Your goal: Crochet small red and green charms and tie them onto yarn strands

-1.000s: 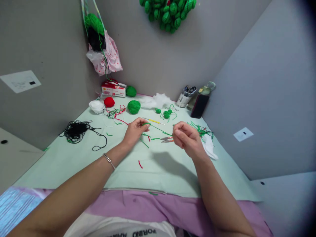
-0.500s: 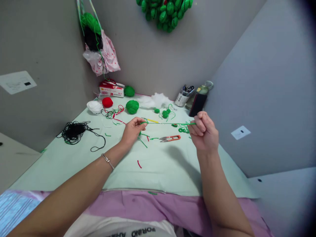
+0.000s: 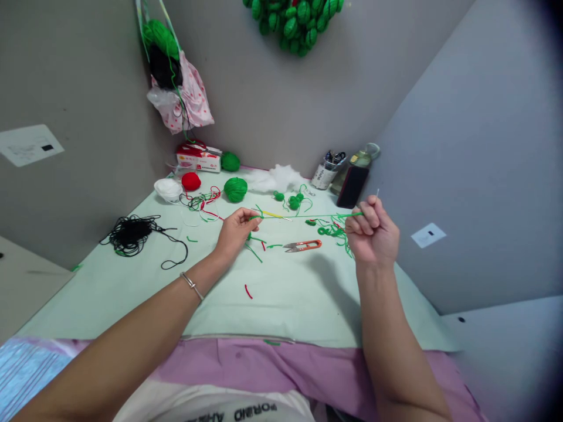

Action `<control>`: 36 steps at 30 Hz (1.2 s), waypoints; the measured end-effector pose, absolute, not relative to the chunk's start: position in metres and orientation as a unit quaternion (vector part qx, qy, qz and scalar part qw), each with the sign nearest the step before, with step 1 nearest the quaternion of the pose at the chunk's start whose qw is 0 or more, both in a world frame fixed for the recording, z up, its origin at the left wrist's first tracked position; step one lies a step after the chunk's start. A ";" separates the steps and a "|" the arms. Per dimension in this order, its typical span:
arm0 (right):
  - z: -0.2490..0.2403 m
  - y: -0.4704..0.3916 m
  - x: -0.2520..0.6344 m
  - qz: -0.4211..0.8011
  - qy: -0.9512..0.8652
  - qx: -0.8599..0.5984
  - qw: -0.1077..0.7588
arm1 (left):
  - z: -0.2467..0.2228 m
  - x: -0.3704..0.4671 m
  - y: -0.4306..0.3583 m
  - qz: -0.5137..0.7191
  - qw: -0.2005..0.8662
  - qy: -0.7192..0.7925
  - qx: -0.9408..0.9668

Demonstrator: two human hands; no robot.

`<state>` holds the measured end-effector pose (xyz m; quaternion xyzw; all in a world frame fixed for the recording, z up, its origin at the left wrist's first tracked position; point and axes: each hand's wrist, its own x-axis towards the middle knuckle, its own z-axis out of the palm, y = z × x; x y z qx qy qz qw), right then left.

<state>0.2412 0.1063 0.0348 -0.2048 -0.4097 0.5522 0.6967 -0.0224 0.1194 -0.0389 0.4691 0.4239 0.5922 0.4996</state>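
Observation:
A green yarn strand (image 3: pixel 312 216) runs taut between my two hands above the table. My left hand (image 3: pixel 235 231) is closed in a pinch on a small green yarn piece, mostly hidden by the fingers; loose ends stick out near the fingertips. My right hand (image 3: pixel 373 237) is closed around the strand's other end. A thin pale tip (image 3: pixel 377 192), like a needle's, pokes up above its fingers. Behind the strand lies a yellow-handled crochet hook (image 3: pixel 273 214). Orange thread snips (image 3: pixel 303 246) rest on the table between the hands.
Green yarn balls (image 3: pixel 236 189), a red ball (image 3: pixel 190 181), a white ball (image 3: pixel 168 190) and a black yarn tangle (image 3: pixel 132 235) lie left. White stuffing (image 3: pixel 279 178) is behind. A pen cup (image 3: pixel 324 176), a phone (image 3: pixel 353 186) and green yarn pieces (image 3: pixel 334 231) are right.
My right hand has moved a little to the right and slightly up, lengthening the taut strand. A thin pale tip now shows above its fingers. My left hand has hardly moved.

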 end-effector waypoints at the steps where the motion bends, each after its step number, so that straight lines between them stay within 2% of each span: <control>1: 0.035 0.106 0.242 0.553 -0.406 -0.202 0.699 | -0.039 -0.023 0.120 0.592 0.499 0.425 0.468; 8: 0.036 0.109 0.250 0.570 -0.357 -0.169 0.720 | -0.042 -0.024 0.121 0.603 0.501 0.418 0.459; 14: 0.033 0.114 0.252 0.540 -0.383 -0.214 0.718 | -0.041 -0.023 0.121 0.598 0.512 0.419 0.452; 20: 0.015 0.109 0.218 0.418 -0.565 -0.379 0.602 | -0.037 -0.019 0.113 0.553 0.541 0.390 0.500; 26: -0.009 0.098 0.184 0.242 -0.738 -0.427 0.462 | -0.037 -0.010 0.105 0.543 0.573 0.340 0.510; 36: -0.023 0.097 0.176 0.171 -0.803 -0.386 0.421 | -0.040 -0.008 0.103 0.529 0.568 0.332 0.536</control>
